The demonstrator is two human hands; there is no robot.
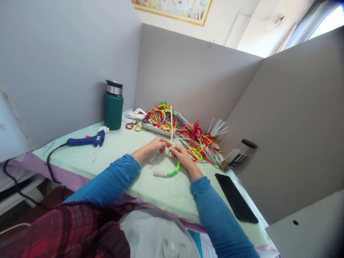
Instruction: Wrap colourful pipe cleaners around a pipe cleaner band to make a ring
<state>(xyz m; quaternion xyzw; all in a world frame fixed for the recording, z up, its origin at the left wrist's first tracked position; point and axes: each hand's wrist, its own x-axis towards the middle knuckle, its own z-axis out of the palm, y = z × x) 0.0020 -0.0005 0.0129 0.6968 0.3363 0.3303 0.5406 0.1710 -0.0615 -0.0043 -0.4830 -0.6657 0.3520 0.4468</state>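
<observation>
My left hand (160, 144) and my right hand (182, 155) meet above the table, fingertips pinched close together. Between them is a pale yellow pipe cleaner (171, 123), its long end sticking up and away from me. The exact hold is partly hidden by the fingers. A thin whitish strand (152, 158) shows below my left fingers. Under my right hand, a curved green pipe cleaner (174, 172) with a pale pink end lies on the tabletop; its upper end disappears behind the hand.
Behind my hands sit a tray (153, 128) of coiled pipe cleaners and a loose colourful pile (200, 141). Scissors (133, 126), a green bottle (113, 109) and a corded blue glue gun (86, 140) are at left. A black phone (236, 199) and a clear bottle (239, 153) are at right. Grey partitions enclose the table.
</observation>
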